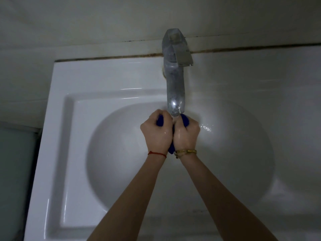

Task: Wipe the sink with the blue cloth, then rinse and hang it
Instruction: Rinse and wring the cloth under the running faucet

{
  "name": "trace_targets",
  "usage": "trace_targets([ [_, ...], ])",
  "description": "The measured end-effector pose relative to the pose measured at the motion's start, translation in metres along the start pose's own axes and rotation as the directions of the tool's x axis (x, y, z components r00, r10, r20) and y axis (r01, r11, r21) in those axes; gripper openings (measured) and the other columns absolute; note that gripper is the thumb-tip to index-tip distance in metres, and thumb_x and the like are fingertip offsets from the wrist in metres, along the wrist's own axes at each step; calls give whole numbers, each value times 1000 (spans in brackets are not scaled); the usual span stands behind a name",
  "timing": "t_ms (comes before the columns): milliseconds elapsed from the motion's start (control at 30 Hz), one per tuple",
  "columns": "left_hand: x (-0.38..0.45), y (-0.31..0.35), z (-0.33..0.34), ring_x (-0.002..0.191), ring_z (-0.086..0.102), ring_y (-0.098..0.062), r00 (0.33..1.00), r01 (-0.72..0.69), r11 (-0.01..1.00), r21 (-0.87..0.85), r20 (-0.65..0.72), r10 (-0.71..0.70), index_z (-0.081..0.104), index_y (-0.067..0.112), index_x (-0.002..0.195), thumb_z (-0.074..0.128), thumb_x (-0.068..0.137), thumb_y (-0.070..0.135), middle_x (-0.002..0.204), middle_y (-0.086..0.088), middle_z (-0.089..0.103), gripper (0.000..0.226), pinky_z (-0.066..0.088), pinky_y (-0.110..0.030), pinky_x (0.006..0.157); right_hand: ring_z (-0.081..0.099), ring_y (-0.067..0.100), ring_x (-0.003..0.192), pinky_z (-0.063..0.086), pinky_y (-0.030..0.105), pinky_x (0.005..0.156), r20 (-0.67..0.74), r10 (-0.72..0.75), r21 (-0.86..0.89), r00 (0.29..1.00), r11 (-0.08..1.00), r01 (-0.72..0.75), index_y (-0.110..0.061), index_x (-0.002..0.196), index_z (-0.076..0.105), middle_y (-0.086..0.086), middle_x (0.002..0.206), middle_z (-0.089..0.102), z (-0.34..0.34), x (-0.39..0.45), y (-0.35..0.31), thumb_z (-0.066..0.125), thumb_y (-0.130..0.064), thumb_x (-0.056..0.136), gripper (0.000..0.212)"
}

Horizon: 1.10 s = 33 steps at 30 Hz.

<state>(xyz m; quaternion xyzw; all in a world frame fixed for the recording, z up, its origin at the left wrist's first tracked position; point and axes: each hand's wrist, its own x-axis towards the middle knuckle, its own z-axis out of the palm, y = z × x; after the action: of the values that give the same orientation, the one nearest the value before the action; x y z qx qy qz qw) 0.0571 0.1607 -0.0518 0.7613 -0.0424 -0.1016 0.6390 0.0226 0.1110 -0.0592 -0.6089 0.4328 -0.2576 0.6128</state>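
Both my hands are pressed together over the white sink [69, 153], just below the spout of the metal faucet [174, 84]. My left hand [155, 131] and my right hand [186, 133] each grip the bunched blue cloth [185, 120]. Only small parts of the cloth show: at my left fingers, at my right fingers and between my wrists. Both hands look wet, and water glints on the basin wall to the right of them. A thin stream seems to fall from the spout onto the cloth.
The faucet's lever handle [183, 54] points toward the right. A dark grimy seam [243, 48] runs where the sink top meets the wall. A pale green surface [15, 171] lies left of the sink. The room is dim.
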Motion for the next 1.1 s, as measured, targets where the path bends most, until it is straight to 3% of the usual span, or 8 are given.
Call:
trace_targets([
  [133, -4, 6, 0, 61, 48, 1, 1000, -2, 1000, -30, 13, 3, 53, 9, 70, 66, 89, 2, 63, 9, 52, 24, 44, -13, 60, 46, -1, 52, 36, 21, 55, 100, 156, 8, 983, 987, -158, -25, 59, 47, -18, 52, 52, -10, 4, -10, 48, -18, 95, 37],
  [233, -5, 11, -3, 72, 56, 0, 999, 31, 995, -100, -27, -34, 55, 17, 85, 67, 89, 4, 77, 12, 59, 18, 49, -14, 70, 58, 4, 83, 47, 27, 72, 198, 371, -36, 908, 928, -371, -33, 98, 61, -11, 95, 64, -19, 8, -20, 35, -55, 97, 34],
  [333, -4, 16, -5, 80, 59, 0, 999, 19, 992, -126, -27, -22, 55, 19, 95, 70, 86, 1, 87, 13, 62, 24, 49, -14, 74, 53, 3, 84, 46, 24, 69, 303, 392, -233, 869, 914, -331, -36, 133, 44, -9, 111, 55, -29, 5, -20, 31, -61, 96, 46],
  [467, -10, 16, -5, 93, 61, 4, 995, 98, 985, -143, 30, -95, 50, 22, 119, 74, 85, 9, 105, 15, 60, 44, 52, -14, 79, 62, 15, 98, 53, 46, 92, 227, 400, -117, 888, 916, -383, -35, 122, 52, -6, 112, 63, -29, 2, -15, 49, -58, 90, 39],
  [567, -21, 13, -2, 88, 64, 4, 983, 180, 978, -110, 64, -173, 47, 20, 127, 69, 90, 18, 104, 10, 63, 43, 52, -12, 75, 64, 12, 104, 53, 42, 94, 134, 162, -17, 978, 987, -161, -32, 127, 55, -7, 114, 66, -24, -2, -13, 55, -33, 87, 39],
  [700, -17, 15, 4, 86, 62, 1, 966, 256, 966, -14, -12, -257, 52, 24, 116, 69, 89, 27, 101, 8, 64, 32, 50, -7, 72, 63, 15, 109, 52, 36, 96, 122, 16, 99, 992, 995, -28, -16, 132, 54, 1, 119, 66, -17, -11, -8, 55, -16, 90, 42],
  [867, -8, 13, 7, 59, 50, 5, 985, 161, 985, 66, -75, -156, 50, 17, 77, 64, 92, 13, 69, 8, 54, 20, 42, -7, 60, 56, 2, 66, 48, 18, 62, 60, 20, 114, 998, 993, -27, -11, 89, 59, -15, 69, 59, -6, -12, -9, 61, -16, 92, 5],
  [1100, -6, 3, 8, 50, 41, 0, 987, 102, 994, 37, -130, -97, 44, 10, 62, 58, 97, 12, 54, 7, 44, 38, 37, -11, 54, 43, 6, 51, 43, 26, 51, -55, 22, 35, 998, 999, -20, -21, 57, 47, -12, 51, 48, 3, -5, -6, 68, -8, 84, 37],
])
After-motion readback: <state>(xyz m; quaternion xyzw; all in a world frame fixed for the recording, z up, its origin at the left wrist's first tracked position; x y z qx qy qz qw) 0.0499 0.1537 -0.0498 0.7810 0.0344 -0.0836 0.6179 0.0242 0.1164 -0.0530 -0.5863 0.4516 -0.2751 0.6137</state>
